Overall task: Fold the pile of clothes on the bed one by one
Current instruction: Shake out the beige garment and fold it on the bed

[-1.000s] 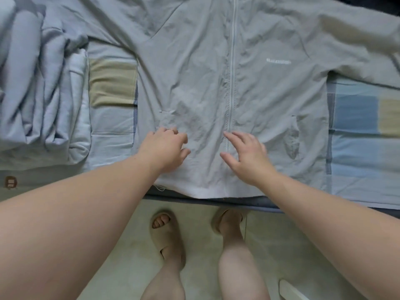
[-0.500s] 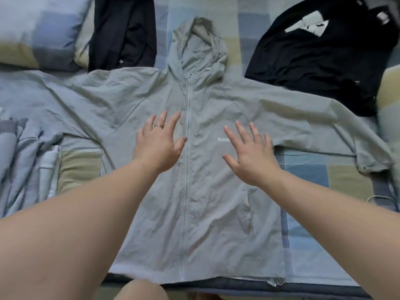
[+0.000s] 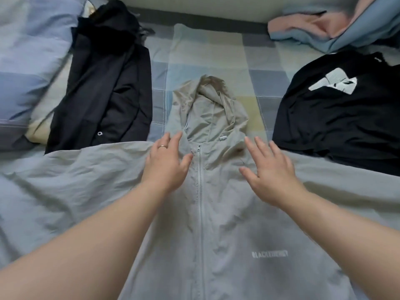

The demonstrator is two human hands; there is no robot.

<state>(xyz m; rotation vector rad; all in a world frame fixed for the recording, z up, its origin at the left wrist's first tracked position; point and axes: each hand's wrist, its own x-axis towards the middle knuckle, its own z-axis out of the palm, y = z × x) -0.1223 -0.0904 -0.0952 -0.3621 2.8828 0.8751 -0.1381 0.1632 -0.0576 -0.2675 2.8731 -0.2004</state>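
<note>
Left hand (image 3: pixel 166 163): fingers straight and spread, holding nothing, palm down over the grey hooded jacket (image 3: pixel 227 234) just left of its zipper (image 3: pixel 200 191), one ring (image 3: pixel 162 146) on a finger. Right hand (image 3: pixel 270 169): same flat, wide spread, nothing held, just right of the zipper below the hood (image 3: pixel 210 111). Whether the palms press the cloth cannot be told.

One jacket, front up, zipped, sleeves out to both sides, spread flat on the checked bed sheet (image 3: pixel 207 53); hood points away from the person, small white lettering on the chest.

Two black garments: a black jacket (image 3: pixel 104 83) beyond the grey jacket's left sleeve, a black T-shirt (image 3: pixel 335 115) with a white print beyond its right sleeve. One blue pillow (image 3: pixel 28 50) left of the black jacket. One pink-and-blue bundle (image 3: pixel 324 24) beyond the T-shirt.
</note>
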